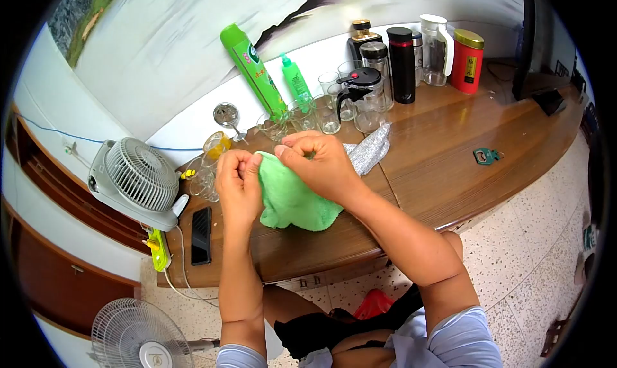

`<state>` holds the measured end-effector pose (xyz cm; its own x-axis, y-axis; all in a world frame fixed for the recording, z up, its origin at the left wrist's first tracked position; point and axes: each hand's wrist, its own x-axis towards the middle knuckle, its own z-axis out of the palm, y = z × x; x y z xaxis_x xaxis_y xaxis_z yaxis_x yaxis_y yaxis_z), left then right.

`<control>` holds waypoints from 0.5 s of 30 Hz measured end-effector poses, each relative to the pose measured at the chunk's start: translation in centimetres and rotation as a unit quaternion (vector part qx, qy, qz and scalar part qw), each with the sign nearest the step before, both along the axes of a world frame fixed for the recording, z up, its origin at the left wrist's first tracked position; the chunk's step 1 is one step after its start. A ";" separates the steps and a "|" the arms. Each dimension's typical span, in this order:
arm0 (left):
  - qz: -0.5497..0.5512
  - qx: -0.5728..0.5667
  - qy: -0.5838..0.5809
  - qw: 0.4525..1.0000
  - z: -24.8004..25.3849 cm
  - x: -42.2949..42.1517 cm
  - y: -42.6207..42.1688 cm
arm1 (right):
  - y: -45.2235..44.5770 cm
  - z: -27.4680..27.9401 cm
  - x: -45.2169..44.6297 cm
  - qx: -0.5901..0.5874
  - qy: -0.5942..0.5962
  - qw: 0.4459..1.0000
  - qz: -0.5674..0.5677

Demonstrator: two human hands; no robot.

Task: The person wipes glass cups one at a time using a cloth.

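A light green cloth hangs between my two hands above the brown wooden table. My left hand pinches its upper left corner. My right hand has bent fingers closed on its upper edge. Just behind the hands stand several clear glasses and a glass pot with a black lid. To the right of my right hand, a silvery grey cloth lies crumpled on the table.
A small grey fan, a black phone and a green power strip are on the left. Along the back stand green bottles, a black flask, a pitcher and a red tin. A bottle opener lies right.
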<state>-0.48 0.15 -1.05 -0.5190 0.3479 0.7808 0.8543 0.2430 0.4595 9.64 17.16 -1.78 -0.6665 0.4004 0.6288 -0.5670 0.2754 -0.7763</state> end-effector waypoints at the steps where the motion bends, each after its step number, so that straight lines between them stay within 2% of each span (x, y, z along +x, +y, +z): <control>1: 0.003 0.015 -0.033 0.999 0.0 -0.1 0.0 | 0.1 0.1 0.2 -0.001 -0.027 0.999 0.038; 3: 0.008 0.045 -0.097 0.994 0.0 -0.1 0.0 | -0.3 0.2 0.3 -0.053 -0.039 0.995 0.077; 7: -0.097 0.101 -0.216 0.966 -1.1 -0.6 0.4 | -0.4 0.0 0.4 -0.136 -0.039 0.977 0.160; 10: -0.132 0.149 -0.279 0.940 -1.2 -1.1 0.6 | 0.0 0.8 0.8 -0.297 -0.071 0.914 0.267; 13: -0.189 0.174 -0.389 0.885 -0.2 -0.4 0.4 | 0.0 0.2 0.2 -0.249 -0.023 0.936 0.250; 15: -0.242 0.145 -0.447 0.849 0.9 0.8 0.3 | -0.6 0.1 -0.2 -0.089 0.049 0.989 0.109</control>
<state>0.34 0.49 -0.11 -0.7998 0.5506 0.2392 0.0999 -0.2709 0.9574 9.45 16.60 -1.73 -0.6881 0.3634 0.6281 -0.6736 0.0022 -0.7391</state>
